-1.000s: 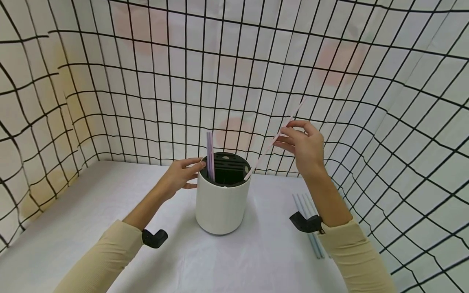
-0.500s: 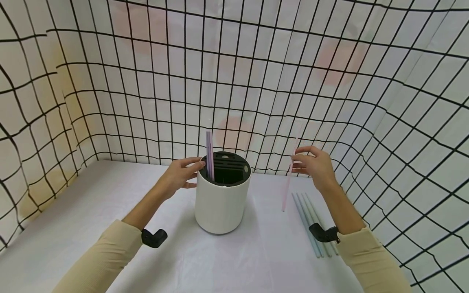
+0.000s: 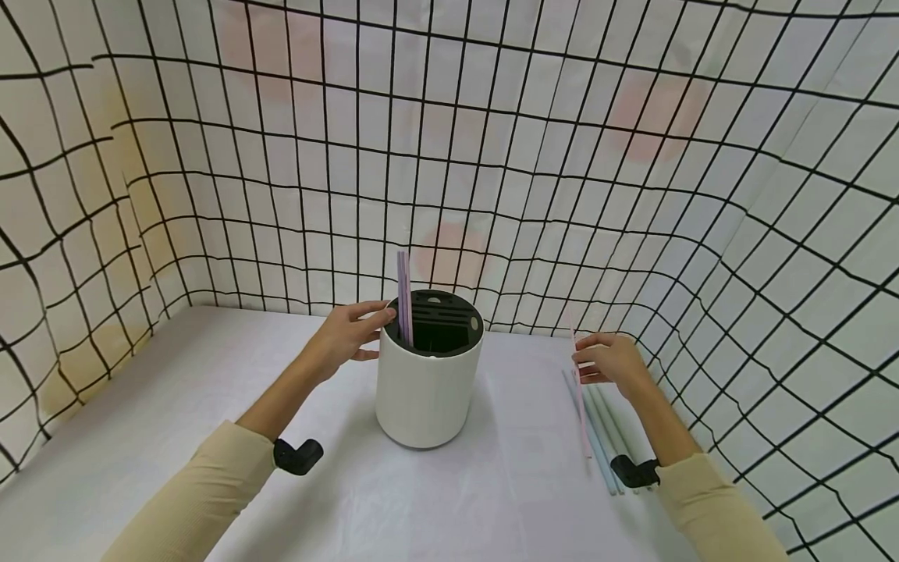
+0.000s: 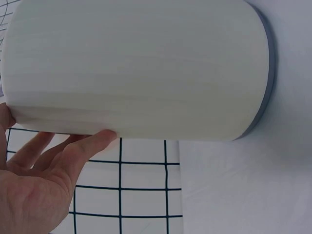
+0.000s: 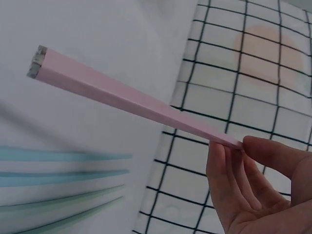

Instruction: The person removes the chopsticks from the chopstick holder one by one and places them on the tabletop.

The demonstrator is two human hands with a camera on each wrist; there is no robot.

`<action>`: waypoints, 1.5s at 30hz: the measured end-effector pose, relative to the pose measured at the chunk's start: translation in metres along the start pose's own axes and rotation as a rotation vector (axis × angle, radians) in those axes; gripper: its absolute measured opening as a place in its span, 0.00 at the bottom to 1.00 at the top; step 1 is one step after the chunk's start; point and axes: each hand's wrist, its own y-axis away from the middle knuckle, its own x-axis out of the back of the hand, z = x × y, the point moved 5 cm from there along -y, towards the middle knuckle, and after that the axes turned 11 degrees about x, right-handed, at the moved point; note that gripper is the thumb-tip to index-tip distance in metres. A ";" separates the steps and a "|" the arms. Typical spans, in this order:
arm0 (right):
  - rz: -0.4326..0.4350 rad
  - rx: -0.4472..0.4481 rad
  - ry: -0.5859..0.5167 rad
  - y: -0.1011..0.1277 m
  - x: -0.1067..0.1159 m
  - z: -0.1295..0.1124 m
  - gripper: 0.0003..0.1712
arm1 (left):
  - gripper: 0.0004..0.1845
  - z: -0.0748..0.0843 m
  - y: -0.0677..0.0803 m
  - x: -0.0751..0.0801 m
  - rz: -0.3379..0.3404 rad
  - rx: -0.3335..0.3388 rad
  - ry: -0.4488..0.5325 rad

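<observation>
A white round pen holder (image 3: 424, 402) with a black slotted top stands upright mid-table, several purple and pink sticks (image 3: 404, 300) upright at its left side. My left hand (image 3: 342, 337) touches the holder's left side, thumb at the rim. In the left wrist view its relaxed fingers (image 4: 100, 141) rest along the white wall (image 4: 136, 73). My right hand (image 3: 612, 364) pinches a slim pink stick (image 5: 122, 97) with a grey end between thumb and fingertips, away to the right of the holder. The stick slants, its grey end low beside the blue sticks (image 3: 598, 449).
Pale green sticks (image 3: 621, 433) lie beside the blue ones at the right, partly hidden behind my right hand and wrist camera (image 3: 634, 471). Black wire grid (image 3: 449, 168) walls rise behind and at both sides of the white table (image 3: 393, 507).
My right hand has moved right and down with the pink stick, from beside the holder's rim to over the sticks on the table. The left hand stays at the holder.
</observation>
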 end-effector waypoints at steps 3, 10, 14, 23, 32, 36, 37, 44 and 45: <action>-0.025 -0.014 0.017 0.003 -0.001 0.015 0.22 | 0.35 0.000 0.000 0.000 0.002 0.000 0.003; -0.043 -0.076 0.021 0.008 -0.007 0.053 0.21 | 0.35 0.000 -0.002 -0.001 -0.003 -0.005 0.009; -0.054 -0.101 0.030 0.008 -0.011 0.070 0.21 | 0.35 0.000 -0.001 -0.001 -0.004 -0.010 0.011; -0.080 -0.133 0.066 0.010 -0.018 0.086 0.19 | 0.35 0.000 -0.001 -0.001 -0.012 -0.015 0.012; -0.042 -0.120 0.100 0.006 -0.021 0.097 0.16 | 0.34 0.000 -0.001 0.000 -0.009 -0.017 0.012; -0.033 -0.122 0.109 0.005 -0.022 0.099 0.16 | 0.34 0.000 -0.001 0.000 -0.007 -0.017 0.011; -0.030 -0.123 0.110 0.005 -0.023 0.100 0.16 | 0.34 0.000 -0.001 0.000 -0.006 -0.018 0.009; -0.018 -0.120 0.125 0.006 -0.024 0.101 0.16 | 0.34 0.000 0.000 0.000 -0.005 -0.019 0.010; -0.019 -0.119 0.124 0.006 -0.024 0.101 0.16 | 0.34 0.000 0.000 0.000 -0.005 -0.019 0.010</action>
